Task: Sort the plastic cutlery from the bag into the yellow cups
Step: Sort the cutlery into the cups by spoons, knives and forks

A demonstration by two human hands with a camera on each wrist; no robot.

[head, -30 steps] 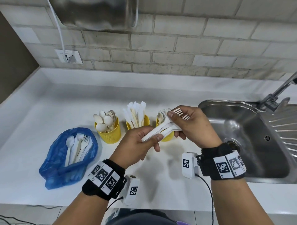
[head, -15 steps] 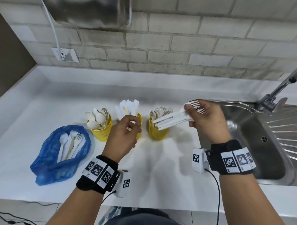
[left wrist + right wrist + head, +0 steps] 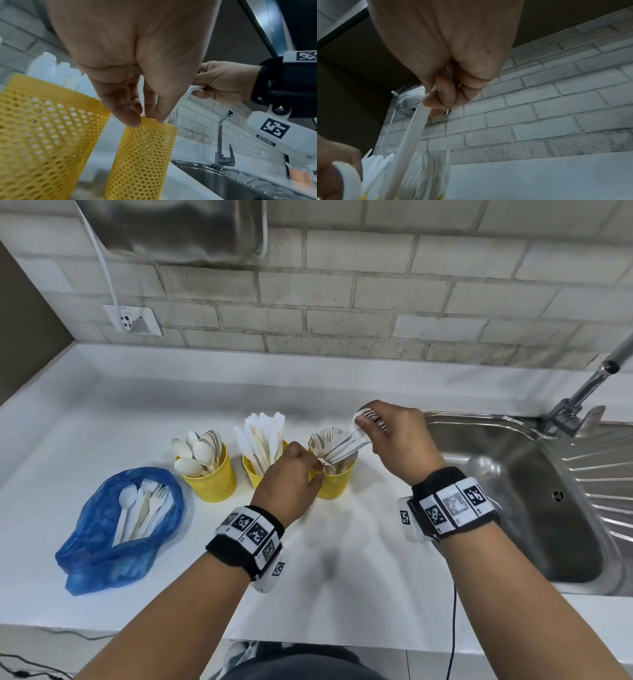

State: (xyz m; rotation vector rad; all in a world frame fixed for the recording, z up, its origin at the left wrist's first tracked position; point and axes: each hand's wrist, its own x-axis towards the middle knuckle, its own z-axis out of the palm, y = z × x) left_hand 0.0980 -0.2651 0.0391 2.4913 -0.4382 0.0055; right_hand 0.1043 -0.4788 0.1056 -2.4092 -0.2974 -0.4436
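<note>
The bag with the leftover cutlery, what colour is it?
Blue, a crumpled translucent plastic bag; the head view shows it best.

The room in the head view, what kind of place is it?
Probably a kitchen or pantry counter: a steel sink with a tap, a white worktop against a brick-tile wall, and yellow cups of plastic cutlery.

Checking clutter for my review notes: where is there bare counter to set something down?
Bare white counter runs between the wall and the three yellow cups, and in front, between the blue bag and the sink. It is crowded at the fork cup, where both hands meet.
</note>
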